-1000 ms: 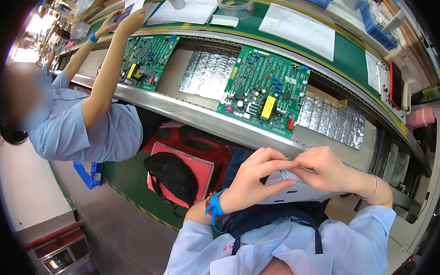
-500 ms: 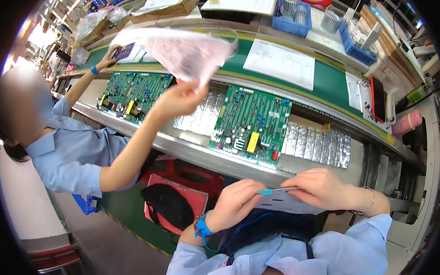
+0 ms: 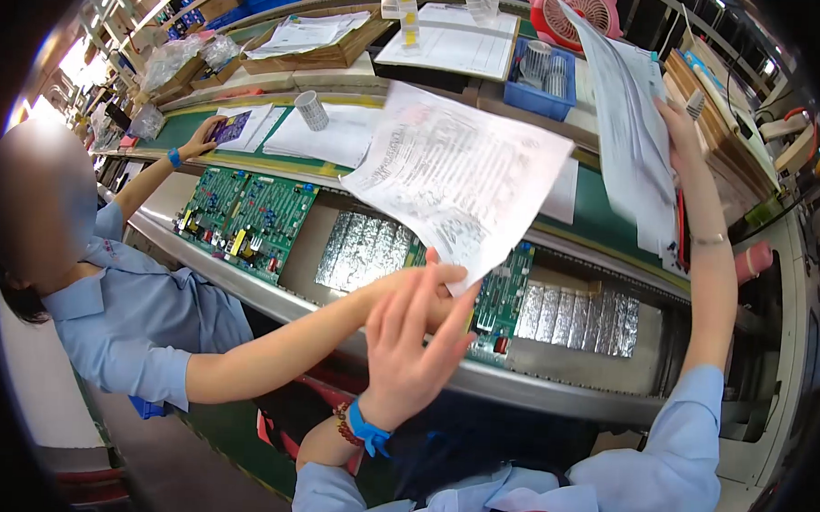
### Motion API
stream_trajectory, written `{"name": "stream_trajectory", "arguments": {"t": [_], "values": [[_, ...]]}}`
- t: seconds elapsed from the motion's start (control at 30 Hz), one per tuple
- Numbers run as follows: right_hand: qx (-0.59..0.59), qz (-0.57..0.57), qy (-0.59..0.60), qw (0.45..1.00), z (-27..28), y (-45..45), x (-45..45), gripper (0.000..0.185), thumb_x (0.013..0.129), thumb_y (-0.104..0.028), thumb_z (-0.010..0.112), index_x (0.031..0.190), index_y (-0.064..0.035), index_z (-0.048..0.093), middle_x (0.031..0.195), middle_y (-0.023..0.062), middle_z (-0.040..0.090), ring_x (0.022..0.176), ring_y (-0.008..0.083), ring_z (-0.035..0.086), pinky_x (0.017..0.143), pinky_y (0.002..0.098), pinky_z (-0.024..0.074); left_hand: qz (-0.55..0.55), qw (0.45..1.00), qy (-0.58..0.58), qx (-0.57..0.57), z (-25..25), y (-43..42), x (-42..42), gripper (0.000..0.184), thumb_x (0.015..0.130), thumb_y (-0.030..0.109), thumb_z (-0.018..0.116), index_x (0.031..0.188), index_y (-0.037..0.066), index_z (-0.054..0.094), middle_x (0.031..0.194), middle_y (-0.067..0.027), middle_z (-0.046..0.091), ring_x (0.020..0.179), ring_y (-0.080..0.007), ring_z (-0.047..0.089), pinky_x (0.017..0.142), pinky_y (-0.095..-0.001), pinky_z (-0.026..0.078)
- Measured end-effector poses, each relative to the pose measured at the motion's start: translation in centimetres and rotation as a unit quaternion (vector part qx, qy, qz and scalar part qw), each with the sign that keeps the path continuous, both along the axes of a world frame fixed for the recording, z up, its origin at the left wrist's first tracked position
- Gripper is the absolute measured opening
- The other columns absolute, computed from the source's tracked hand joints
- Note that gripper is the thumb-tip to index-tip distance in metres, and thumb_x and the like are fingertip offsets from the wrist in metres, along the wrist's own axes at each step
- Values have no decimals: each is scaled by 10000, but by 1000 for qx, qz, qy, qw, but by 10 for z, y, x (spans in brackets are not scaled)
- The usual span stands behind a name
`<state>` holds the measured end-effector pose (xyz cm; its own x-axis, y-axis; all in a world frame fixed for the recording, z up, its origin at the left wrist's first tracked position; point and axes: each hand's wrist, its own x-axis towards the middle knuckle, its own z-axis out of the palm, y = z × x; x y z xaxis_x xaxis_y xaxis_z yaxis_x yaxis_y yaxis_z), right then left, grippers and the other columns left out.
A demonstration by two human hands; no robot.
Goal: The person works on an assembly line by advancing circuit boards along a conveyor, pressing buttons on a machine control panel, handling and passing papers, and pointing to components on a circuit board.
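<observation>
My left hand [image 3: 408, 351], with a blue wrist strap, is raised with its fingers stretched apart beside the lower corner of a printed sheet [image 3: 472, 172]. A co-worker's hand [image 3: 400, 287] reaches to that same corner, partly behind my fingers; whether I touch the paper cannot be made out. Out to the right, my right hand [image 3: 680, 139] grips a bundle of papers [image 3: 621, 119] by its right edge, holding it upright above the line. Below the printed sheet, a green circuit board [image 3: 506, 304] is partly covered by the sheet and the hands.
More green circuit boards [image 3: 249, 219] lie to the left along the metal rail [image 3: 478, 376]. The co-worker's other hand [image 3: 195, 145] holds a purple board [image 3: 229, 128]. At the back are a white cup [image 3: 312, 111], a blue bin [image 3: 540, 100] and a pink fan [image 3: 576, 18].
My right hand has lifted from near my lap to the upper right with papers. My left hand let go and moved up-left. The co-worker's printed sheet swung right toward me.
</observation>
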<state>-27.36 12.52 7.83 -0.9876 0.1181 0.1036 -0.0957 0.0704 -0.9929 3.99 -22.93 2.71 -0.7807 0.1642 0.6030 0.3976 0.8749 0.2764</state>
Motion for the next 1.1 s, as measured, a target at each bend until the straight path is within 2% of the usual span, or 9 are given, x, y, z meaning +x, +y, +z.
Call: {"name": "stream_trajectory", "arguments": {"t": [0.13,0.33,0.47,0.57,0.63,0.73,0.8,0.93,1.1], "values": [[78,-78,23,994,-24,-24,-97,239,813,-152,587,973,21,623,865,73,639,747,159,602,672,295,476,-37,999,6,20,-6,1,-7,412,694,126,701,1083,60,585,1215,-163,507,1116,-306,476,928,-410,340],[72,-19,13,997,-59,-93,-226,232,785,-99,581,960,51,610,827,103,634,721,186,606,642,324,482,-54,996,17,70,-12,-12,-11,352,637,2,676,979,57,618,1087,-113,572,980,-283,524,820,-379,426],[166,-93,71,979,-27,-148,-212,477,783,-317,578,991,113,574,901,224,624,793,292,619,709,374,477,-60,996,14,70,-13,-9,-15,333,622,-34,653,938,67,626,1036,-90,592,946,-268,532,792,-372,447],[420,-244,158,859,-24,-123,-230,513,793,-410,569,1059,28,578,976,249,606,892,291,599,782,345,458,-64,996,10,64,-18,-9,-14,331,620,-41,649,929,72,625,1029,-86,594,934,-262,537,788,-374,450],[412,-35,219,884,-27,-113,-170,470,833,-429,545,1077,-27,543,915,170,614,837,221,589,727,339,467,-66,995,18,68,-21,-9,-14,316,626,-8,660,928,83,644,1029,-73,605,936,-236,545,800,-355,438],[332,224,-8,916,-39,-95,-21,446,856,-505,510,991,-88,432,700,55,525,604,139,519,573,293,444,-70,994,34,79,-24,-4,-13,307,630,22,669,927,95,661,1029,-62,616,935,-212,554,812,-338,427],[382,225,-134,886,-41,-77,53,479,855,-487,525,1010,-48,413,662,93,581,568,156,585,525,283,469,-78,993,38,77,-21,0,-11,316,628,22,668,935,94,658,1032,-66,614,929,-217,557,812,-340,427],[209,265,-282,898,-55,-64,128,448,864,-439,540,1058,-60,399,669,142,607,609,182,634,512,266,505,-97,992,50,68,-10,13,-6,325,626,19,664,945,77,649,1035,-74,609,927,-224,560,811,-348,428],[187,252,-209,926,-84,-75,131,456,830,-425,587,1042,-41,463,770,156,623,631,209,630,536,295,495,-115,991,64,35,2,32,-1,346,619,12,653,962,61,638,1032,-79,599,911,-232,570,793,-352,430]]}}
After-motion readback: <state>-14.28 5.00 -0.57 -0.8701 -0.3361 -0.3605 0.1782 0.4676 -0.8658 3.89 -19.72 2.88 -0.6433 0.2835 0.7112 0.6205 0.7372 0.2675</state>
